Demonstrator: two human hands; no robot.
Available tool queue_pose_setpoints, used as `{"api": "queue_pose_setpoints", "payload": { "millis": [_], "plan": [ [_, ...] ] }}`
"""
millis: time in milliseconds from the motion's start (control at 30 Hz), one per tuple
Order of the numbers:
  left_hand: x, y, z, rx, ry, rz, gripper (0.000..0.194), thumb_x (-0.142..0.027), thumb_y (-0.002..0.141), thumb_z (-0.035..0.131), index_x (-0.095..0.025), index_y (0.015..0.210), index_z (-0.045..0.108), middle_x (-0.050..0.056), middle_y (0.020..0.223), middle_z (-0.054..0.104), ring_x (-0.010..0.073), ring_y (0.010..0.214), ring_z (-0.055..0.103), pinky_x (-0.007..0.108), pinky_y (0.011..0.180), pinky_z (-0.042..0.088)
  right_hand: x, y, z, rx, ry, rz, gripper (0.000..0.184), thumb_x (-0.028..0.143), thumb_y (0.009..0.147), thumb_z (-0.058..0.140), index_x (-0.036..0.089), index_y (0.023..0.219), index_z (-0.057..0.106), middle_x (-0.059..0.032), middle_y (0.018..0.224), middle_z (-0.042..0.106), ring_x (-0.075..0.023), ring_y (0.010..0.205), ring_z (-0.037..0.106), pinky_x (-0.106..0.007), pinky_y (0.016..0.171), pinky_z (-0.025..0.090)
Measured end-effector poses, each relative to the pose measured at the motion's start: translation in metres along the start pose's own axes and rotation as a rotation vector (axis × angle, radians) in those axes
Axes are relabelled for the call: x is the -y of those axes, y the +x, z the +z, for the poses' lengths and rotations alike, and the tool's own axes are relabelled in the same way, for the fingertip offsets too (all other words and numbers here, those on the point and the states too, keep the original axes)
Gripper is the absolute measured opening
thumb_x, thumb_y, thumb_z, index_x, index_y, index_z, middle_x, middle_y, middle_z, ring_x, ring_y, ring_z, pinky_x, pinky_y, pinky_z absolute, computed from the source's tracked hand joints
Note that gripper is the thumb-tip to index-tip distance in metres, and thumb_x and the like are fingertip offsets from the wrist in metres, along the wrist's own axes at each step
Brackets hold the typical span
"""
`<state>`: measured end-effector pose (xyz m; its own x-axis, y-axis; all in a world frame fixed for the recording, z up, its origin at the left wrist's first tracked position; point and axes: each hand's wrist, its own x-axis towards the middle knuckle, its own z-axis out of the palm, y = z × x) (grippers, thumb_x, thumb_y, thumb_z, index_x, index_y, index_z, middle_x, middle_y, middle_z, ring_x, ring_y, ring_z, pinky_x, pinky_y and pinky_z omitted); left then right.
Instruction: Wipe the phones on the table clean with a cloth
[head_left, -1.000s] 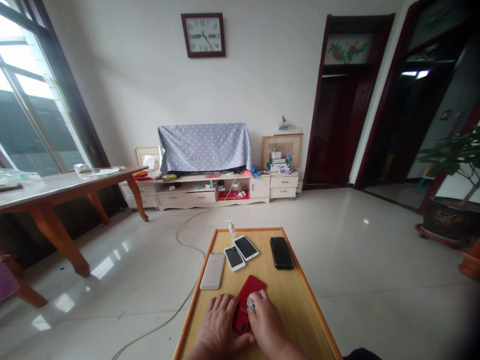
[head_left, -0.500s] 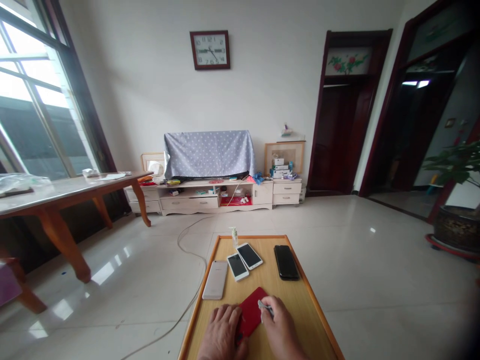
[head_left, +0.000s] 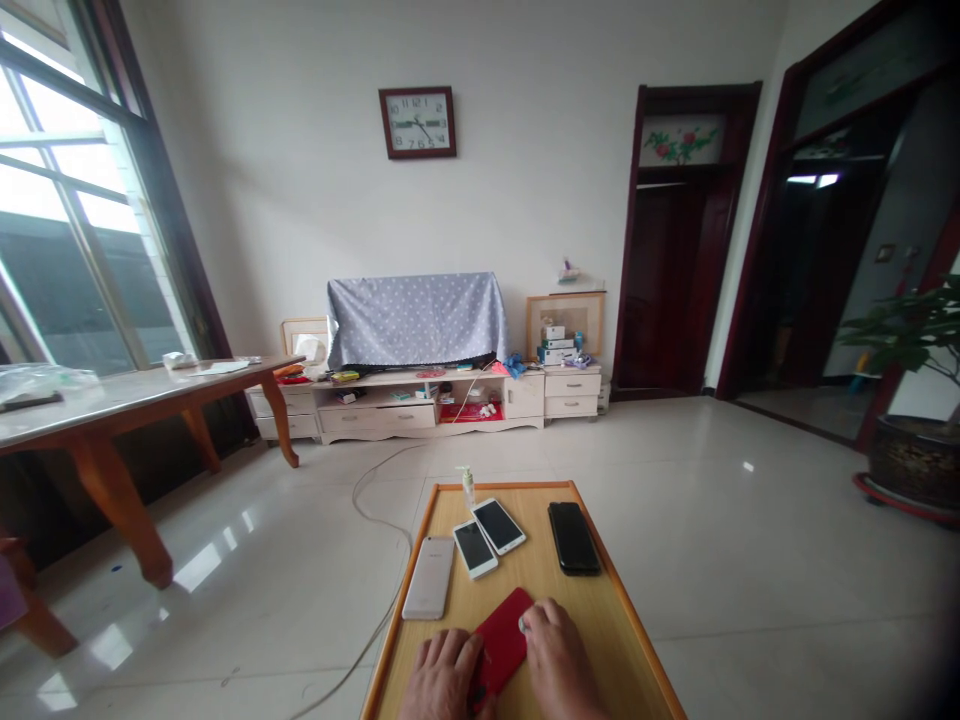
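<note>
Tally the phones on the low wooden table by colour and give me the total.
Red phone: 1
Black phone: 1
White phones: 2
Pale silver phone: 1
Total: 5

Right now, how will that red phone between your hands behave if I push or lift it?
The red phone is likely stiff and fairly heavy for its thin shape. Lying flat on the wooden table, it should slide rather than roll or tip. Its smooth-looking back may be slippery to grip.
</note>
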<state>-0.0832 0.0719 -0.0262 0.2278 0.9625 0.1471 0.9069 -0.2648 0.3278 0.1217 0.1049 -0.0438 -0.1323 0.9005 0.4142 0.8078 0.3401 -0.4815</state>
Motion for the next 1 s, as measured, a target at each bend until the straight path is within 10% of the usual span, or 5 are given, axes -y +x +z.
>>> {"api": "queue_pose_setpoints", "payload": {
  "millis": [233, 567, 867, 1000],
  "plan": [
    [0.010, 0.003, 0.002, 0.071, 0.023, 0.057, 0.058, -0.047, 0.078, 0.067, -0.030, 0.133, 0.060, 0.005, 0.138, 0.065, 0.0303, 0.123, 0.058, 0.045, 0.105, 0.045, -0.012, -0.029, 0.056, 0.203, -0.077, -0.182, 0.044, 0.043, 0.087, 0.065, 0.033, 0.129, 0.069, -0.0050, 0.142, 0.061, -0.0362, 0.126, 0.061, -0.045, 0.093, 0.055],
    [0.007, 0.002, 0.003, 0.017, 0.070, 0.026, 0.056, -0.033, 0.072, 0.066, -0.035, 0.128, 0.064, 0.006, 0.136, 0.064, 0.0310, 0.123, 0.059, 0.046, 0.104, 0.047, -0.025, -0.011, 0.001, 0.183, -0.124, -0.010, 0.044, 0.039, 0.098, 0.049, 0.031, 0.139, 0.062, -0.0093, 0.149, 0.052, -0.0368, 0.136, 0.052, -0.058, 0.106, 0.047],
    [0.018, 0.006, 0.011, 0.045, 0.047, 0.039, 0.054, -0.047, 0.078, 0.068, -0.035, 0.130, 0.064, 0.005, 0.126, 0.069, 0.0296, 0.114, 0.062, 0.042, 0.096, 0.048, -0.010, -0.020, 0.062, 0.225, -0.092, -0.201, 0.043, 0.048, 0.087, 0.065, 0.027, 0.124, 0.073, -0.0097, 0.133, 0.065, -0.0357, 0.124, 0.063, -0.048, 0.104, 0.053],
    [0.025, 0.008, 0.021, 0.058, 0.039, -0.003, 0.058, -0.045, 0.077, 0.066, -0.031, 0.133, 0.061, 0.006, 0.129, 0.068, 0.0294, 0.119, 0.060, 0.040, 0.100, 0.045, -0.008, -0.013, 0.044, 0.248, -0.033, -0.193, 0.039, 0.040, 0.088, 0.063, 0.032, 0.125, 0.072, -0.0063, 0.135, 0.065, -0.0315, 0.122, 0.065, -0.047, 0.109, 0.048]
  ]
}}
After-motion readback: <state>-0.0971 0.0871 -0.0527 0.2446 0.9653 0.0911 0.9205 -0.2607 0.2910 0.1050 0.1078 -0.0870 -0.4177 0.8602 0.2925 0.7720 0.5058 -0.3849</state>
